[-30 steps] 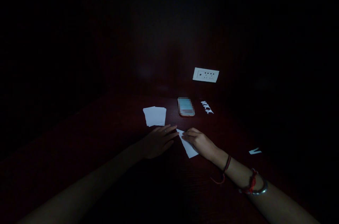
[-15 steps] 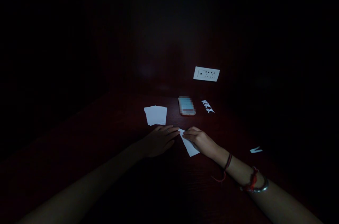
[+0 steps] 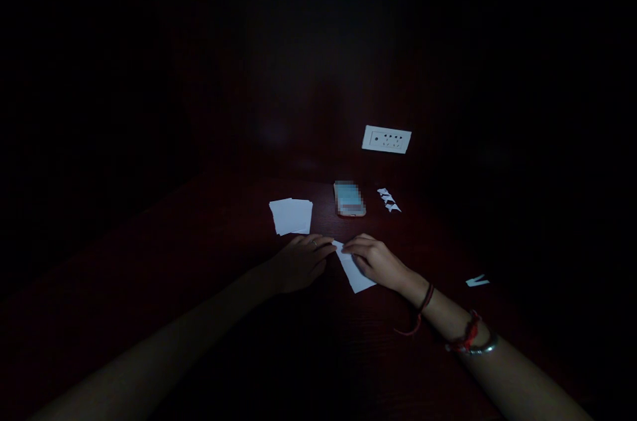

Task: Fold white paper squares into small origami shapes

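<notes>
Between my two hands a white sheet of paper [image 3: 356,277] lies slantwise on the dark table; it looks folded, with a narrow upper end. My left hand [image 3: 302,263] rests flat with its fingers stretched out, and the fingertips touch the paper's upper left edge. On the paper's right side lies my right hand [image 3: 377,264], its bent fingers held together and gripping the sheet near the top. That hand covers part of the paper's right edge, and its thumb is mostly hidden.
A stack of white paper sheets [image 3: 291,216] lies beyond my left hand. Farther back are a phone [image 3: 349,199] with a blurred screen and several small folded paper pieces [image 3: 389,200]. A folded paper strip [image 3: 478,281] lies at right. A socket plate [image 3: 387,139] is on the wall.
My right hand's fingers shift slightly on the paper near its upper end, and more of the sheet shows below them. My left hand stays almost where it was.
</notes>
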A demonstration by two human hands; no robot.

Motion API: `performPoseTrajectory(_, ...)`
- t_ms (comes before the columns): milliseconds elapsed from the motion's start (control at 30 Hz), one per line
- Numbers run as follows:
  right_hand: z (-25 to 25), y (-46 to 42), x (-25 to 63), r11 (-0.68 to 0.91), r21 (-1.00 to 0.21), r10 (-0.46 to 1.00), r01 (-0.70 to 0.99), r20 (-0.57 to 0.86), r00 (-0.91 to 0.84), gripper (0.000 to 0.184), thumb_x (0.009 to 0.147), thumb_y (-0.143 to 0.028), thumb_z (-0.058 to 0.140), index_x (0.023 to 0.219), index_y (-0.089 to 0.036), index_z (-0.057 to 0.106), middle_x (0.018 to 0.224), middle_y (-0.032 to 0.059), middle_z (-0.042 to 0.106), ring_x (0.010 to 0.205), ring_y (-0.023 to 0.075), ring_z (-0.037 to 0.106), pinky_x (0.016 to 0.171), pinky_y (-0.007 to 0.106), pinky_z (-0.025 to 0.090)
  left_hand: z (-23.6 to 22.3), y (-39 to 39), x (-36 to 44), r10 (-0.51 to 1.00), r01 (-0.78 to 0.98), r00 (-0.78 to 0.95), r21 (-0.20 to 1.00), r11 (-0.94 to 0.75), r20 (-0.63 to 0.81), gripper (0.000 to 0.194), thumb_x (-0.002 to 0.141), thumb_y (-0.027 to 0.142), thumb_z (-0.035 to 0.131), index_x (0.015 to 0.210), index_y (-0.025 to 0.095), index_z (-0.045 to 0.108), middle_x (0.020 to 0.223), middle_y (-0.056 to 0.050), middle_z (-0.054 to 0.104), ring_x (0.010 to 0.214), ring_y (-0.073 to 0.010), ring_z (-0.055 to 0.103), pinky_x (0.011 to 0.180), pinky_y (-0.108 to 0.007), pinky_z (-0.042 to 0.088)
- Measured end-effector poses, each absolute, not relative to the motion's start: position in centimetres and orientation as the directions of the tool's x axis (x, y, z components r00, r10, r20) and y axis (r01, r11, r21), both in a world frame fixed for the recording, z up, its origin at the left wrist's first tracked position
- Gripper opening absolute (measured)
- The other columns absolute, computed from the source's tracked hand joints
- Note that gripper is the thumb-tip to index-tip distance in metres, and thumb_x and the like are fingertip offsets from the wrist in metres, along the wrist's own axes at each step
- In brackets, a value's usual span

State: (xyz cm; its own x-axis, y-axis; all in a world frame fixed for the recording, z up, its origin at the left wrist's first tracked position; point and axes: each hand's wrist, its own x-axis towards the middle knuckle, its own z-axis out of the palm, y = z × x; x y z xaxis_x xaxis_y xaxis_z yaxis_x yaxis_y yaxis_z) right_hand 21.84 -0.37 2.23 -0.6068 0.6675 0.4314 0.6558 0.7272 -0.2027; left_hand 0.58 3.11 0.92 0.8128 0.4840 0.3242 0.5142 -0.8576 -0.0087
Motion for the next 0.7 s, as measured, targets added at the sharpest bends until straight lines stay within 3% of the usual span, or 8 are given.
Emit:
performPoseTrajectory(267,2.2,0.2,21.9,0.629,-0.12,0.747,0.768,0.364,-0.555,0.031,0.081,-0.017,0.041,0.111,-0.017,0.05,0.1,0.0069,0.05,0.094,0.0173,0.042,0.082,0.032,0.035,0.4,3.0,0.8,0.466,0.521,0.811,-0.074,-0.85,0.355,0.036,0.084,0.022,0.034,0.12,0.021,0.036,0.125,-0.005,0.037,0.111,-0.0236,0.034,0.087,-0.04,0.03)
performPoseTrajectory(500,2.6,-0.2,21.5,0.546,-0.017,0.811,0.838,0.26,-0.524,0.039,0.081,-0.02,0.038,0.12,-0.026,0.039,0.099,0.0058,0.044,0.089,0.0175,0.039,0.075,0.032,0.034,0.4,3.1,0.7,0.461,0.512,0.813,-0.06,-0.857,0.356,0.037,0.083,0.022,0.035,0.12,0.021,0.035,0.124,-0.006,0.038,0.111,-0.0246,0.034,0.086,-0.041,0.03)
performPoseTrajectory(700,3.4,-0.7,20.9,0.488,0.087,0.838,0.869,0.232,-0.494,0.036,0.082,-0.025,0.037,0.118,-0.026,0.042,0.097,0.0073,0.045,0.088,0.0204,0.04,0.073,0.035,0.034,0.6,3.1,0.8,0.448,0.499,0.815,-0.05,-0.865,0.367,0.037,0.082,0.022,0.035,0.119,0.022,0.036,0.122,-0.006,0.039,0.109,-0.0235,0.036,0.086,-0.039,0.031)
